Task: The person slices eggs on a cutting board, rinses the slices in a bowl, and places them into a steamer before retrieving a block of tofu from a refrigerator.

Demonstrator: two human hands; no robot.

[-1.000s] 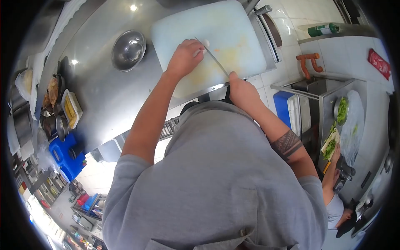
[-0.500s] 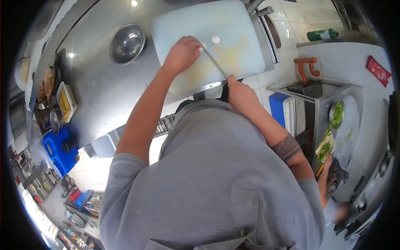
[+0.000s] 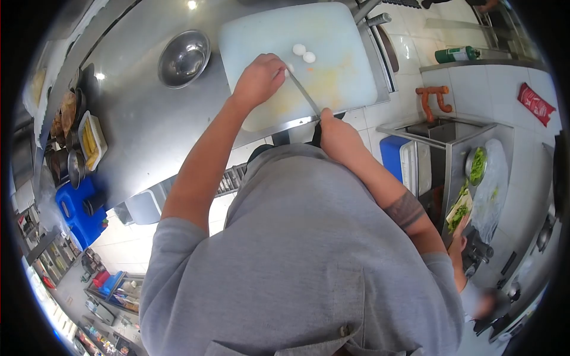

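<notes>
On the white cutting board lie two small white round slices, side by side. My left hand is closed at the fingertips on a white piece of food, mostly hidden by the fingers; its exact kind I cannot tell. My right hand grips a knife by its handle near the board's front edge. The blade slants up and left over the board, its tip at the white piece beside my left fingertips. Yellow and orange stains mark the board's surface.
A steel bowl sits on the steel counter left of the board. A container of yellow food stands at the counter's left end. On the right, another person's hand is by chopped greens.
A second white slice now lies beside the first one on the board. The knife tip is still at my left fingertips, and both hands have barely moved.
</notes>
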